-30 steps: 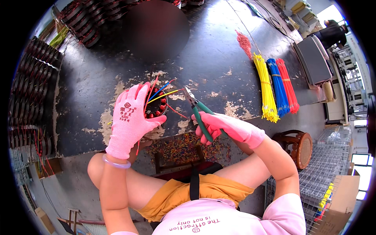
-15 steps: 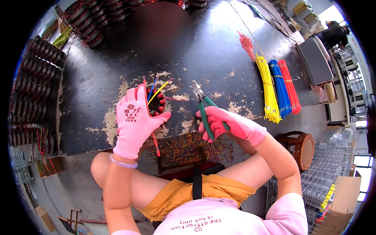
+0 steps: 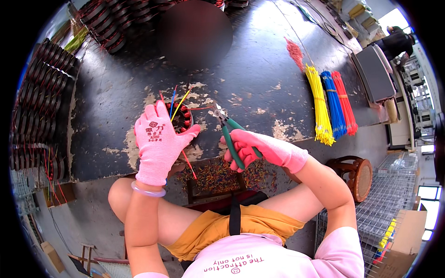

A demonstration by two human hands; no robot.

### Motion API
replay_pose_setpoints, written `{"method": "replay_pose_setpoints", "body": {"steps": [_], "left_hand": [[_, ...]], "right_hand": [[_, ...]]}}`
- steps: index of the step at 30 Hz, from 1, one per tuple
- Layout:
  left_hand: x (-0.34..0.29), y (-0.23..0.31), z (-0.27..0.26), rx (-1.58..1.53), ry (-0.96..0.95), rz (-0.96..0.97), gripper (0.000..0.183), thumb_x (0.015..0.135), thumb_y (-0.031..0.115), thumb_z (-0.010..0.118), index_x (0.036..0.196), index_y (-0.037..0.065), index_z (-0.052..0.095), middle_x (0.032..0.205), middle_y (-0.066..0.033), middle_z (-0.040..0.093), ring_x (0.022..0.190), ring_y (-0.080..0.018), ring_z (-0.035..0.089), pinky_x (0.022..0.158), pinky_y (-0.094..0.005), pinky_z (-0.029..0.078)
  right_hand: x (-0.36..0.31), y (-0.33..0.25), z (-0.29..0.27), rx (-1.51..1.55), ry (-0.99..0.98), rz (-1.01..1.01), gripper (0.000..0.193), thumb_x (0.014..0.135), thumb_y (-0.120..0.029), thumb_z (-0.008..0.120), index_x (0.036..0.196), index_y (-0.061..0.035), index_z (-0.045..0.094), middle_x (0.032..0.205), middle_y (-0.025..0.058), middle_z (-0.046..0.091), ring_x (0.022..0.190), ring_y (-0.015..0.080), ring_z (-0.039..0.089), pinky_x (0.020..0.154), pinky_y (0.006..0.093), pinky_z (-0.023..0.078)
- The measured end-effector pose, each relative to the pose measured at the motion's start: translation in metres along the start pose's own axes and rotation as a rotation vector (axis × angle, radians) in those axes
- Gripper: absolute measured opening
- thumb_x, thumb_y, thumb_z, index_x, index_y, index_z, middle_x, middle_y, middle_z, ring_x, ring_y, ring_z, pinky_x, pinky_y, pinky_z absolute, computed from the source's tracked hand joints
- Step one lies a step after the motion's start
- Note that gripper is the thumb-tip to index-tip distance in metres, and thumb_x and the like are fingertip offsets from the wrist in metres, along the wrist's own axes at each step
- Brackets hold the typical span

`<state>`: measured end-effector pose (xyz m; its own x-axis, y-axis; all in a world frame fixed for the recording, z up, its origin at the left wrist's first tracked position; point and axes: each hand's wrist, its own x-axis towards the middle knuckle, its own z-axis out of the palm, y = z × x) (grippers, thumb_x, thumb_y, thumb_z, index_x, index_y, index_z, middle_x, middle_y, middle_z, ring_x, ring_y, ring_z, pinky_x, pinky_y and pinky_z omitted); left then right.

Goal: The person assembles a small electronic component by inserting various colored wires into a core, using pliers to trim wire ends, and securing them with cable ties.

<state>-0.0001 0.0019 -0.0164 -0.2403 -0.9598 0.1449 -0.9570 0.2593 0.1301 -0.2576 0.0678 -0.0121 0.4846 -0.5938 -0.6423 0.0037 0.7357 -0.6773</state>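
Okay, head view, standing nearby. Pink-gloved left hand (image 3: 156,133) is grasping a ring-shaped stator with dark red windings (image 3: 187,120): fingers along its left side, thumb at the near edge, contact under the palm hidden. Stator is on the worn black bench (image 3: 264,60), between the two hands. Pink-gloved right hand (image 3: 252,147) has its fingers wrapped round green-handled metal cutting pliers (image 3: 226,133), handles spread. Thin red lead (image 3: 201,108) runs from the ring toward the right hand, its end at the plier jaws; can't tell if they touch. Straight blue lead (image 3: 173,98) and straight yellow lead (image 3: 181,104) point away past the left fingers.

My read on the step: lining up the pliers on that red lead. Next move calls for a firm left hand, lead between the jaws, blue and yellow clear of the bite. Bundled yellow wires (image 3: 319,109) lie well right of the right hand.
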Motion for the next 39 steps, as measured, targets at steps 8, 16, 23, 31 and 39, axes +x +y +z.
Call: {"method": "replay_pose_setpoints", "body": {"steps": [8,16,23,31,39], "left_hand": [[-0.002,0.001,0.003,0.015,0.023,0.011,0.098,0.069,0.065,0.083,0.133,-0.002,0.054,0.119,-0.0178,0.060,0.110,-0.0361,0.062,0.094,-0.0460,0.050],[-0.008,-0.024,-0.010,-0.027,-0.083,0.031,0.094,0.070,0.061,0.083,0.135,0.001,0.052,0.123,-0.0140,0.057,0.114,-0.0298,0.059,0.102,-0.0419,0.044],[-0.040,-0.105,-0.036,-0.118,-0.068,0.089,0.098,0.066,0.032,0.089,0.149,0.005,0.045,0.143,-0.0187,0.050,0.132,-0.0385,0.051,0.113,-0.0475,0.039],[-0.038,-0.125,-0.043,-0.206,-0.116,0.058,0.099,0.062,0.025,0.091,0.149,0.008,0.046,0.141,-0.0180,0.051,0.128,-0.0383,0.053,0.110,-0.0481,0.041],[-0.042,-0.132,-0.044,-0.246,-0.114,0.058,0.099,0.059,0.020,0.093,0.147,0.007,0.048,0.141,-0.0171,0.051,0.124,-0.0388,0.055,0.107,-0.0481,0.044]], "right_hand": [[0.008,0.004,0.005,-0.042,0.158,-0.125,0.057,0.102,-0.058,0.056,0.123,-0.0051,0.054,0.086,0.0069,0.066,0.066,0.0149,0.064,0.058,0.0293,0.050],[-0.031,-0.023,0.007,-0.234,0.219,-0.049,0.055,0.106,-0.051,0.051,0.138,-0.0061,0.055,0.105,0.0033,0.067,0.089,0.0107,0.066,0.078,0.0260,0.049],[0.075,-0.139,0.110,-1.249,0.389,-0.314,0.075,0.088,-0.056,0.063,0.137,-0.0001,0.055,0.129,0.0209,0.062,0.122,0.0371,0.060,0.101,0.0454,0.049],[0.305,-0.154,0.145,-1.634,0.921,-0.549,0.077,0.080,-0.068,0.069,0.129,-0.0100,0.061,0.124,0.0144,0.060,0.118,0.0303,0.056,0.095,0.0470,0.046],[0.156,-0.056,0.054,-1.538,0.250,-1.187,0.056,0.098,-0.039,0.059,0.142,-0.0043,0.054,0.153,0.0174,0.048,0.144,0.0346,0.043,0.122,0.0527,0.029]]}}
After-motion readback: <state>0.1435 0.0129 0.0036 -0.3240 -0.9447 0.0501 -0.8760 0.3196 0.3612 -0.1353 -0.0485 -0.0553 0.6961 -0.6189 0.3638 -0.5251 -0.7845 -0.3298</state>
